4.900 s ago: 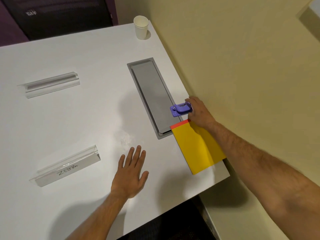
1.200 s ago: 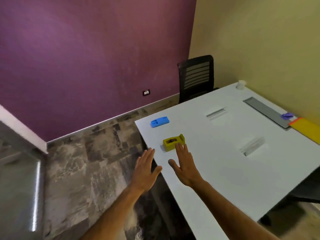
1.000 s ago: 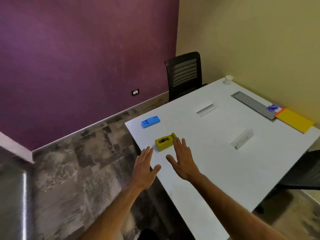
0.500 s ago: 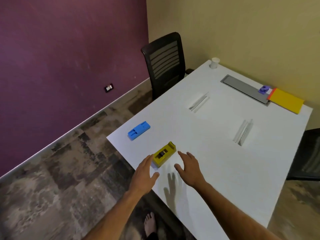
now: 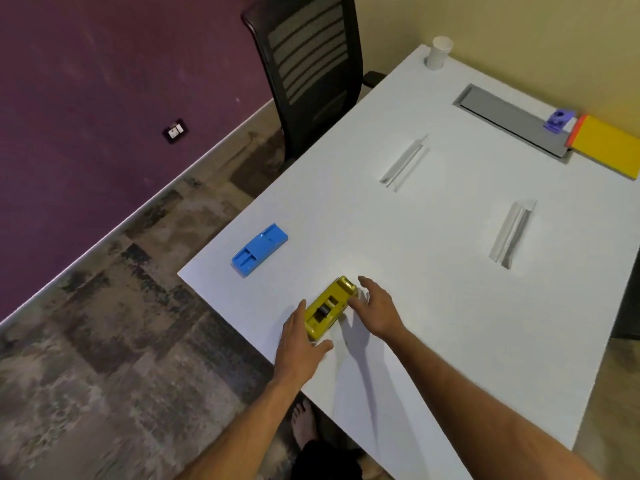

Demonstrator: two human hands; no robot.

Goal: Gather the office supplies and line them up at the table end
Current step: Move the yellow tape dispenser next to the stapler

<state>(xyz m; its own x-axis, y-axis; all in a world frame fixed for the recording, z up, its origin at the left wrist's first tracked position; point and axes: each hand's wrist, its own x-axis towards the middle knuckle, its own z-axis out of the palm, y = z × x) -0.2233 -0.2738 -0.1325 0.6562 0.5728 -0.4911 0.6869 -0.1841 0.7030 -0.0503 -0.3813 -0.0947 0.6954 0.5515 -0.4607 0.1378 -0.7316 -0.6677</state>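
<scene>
A yellow tape dispenser (image 5: 327, 308) lies near the left edge of the white table (image 5: 433, 278). My left hand (image 5: 299, 344) is against its near left side, fingers spread. My right hand (image 5: 375, 308) is at its right side, fingers apart and curved toward it. Neither hand has closed around it. A blue stapler-like item (image 5: 259, 249) lies beyond, by the table corner. At the far end a small purple item (image 5: 558, 120) sits beside a yellow pad with an orange edge (image 5: 607, 145).
Two clear acrylic name holders (image 5: 405, 162) (image 5: 512, 232) lie mid-table. A grey cable hatch (image 5: 512, 119) and a white paper cup (image 5: 438, 53) are at the far side. A black mesh chair (image 5: 308, 64) stands at the table's far left. My bare foot (image 5: 303, 422) is below the table edge.
My view has turned from the table end to the near left edge. Both hands have moved in from short of the yellow dispenser to either side of it.
</scene>
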